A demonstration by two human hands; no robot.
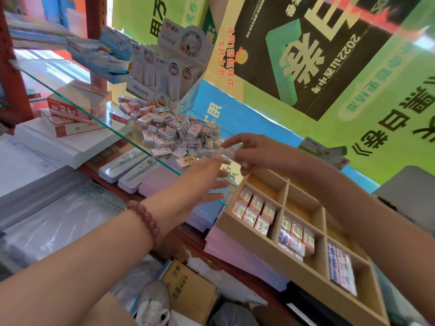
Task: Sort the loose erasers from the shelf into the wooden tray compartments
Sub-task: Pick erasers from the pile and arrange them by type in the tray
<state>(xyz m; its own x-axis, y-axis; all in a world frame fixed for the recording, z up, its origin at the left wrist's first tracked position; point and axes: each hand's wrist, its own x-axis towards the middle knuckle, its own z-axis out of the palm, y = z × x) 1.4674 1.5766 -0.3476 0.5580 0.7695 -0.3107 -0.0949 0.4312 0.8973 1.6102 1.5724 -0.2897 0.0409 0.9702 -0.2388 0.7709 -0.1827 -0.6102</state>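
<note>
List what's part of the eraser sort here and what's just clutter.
Job: pile of small wrapped loose erasers on the glass shelf; light wooden compartment tray; sorted red-labelled erasers in it; right hand pinching a small wrapped eraser; left hand, fingers straight.
Clutter: red-and-white cardboard boxes; white oblong pen cases; pink paper stack; brown cardboard box.
</note>
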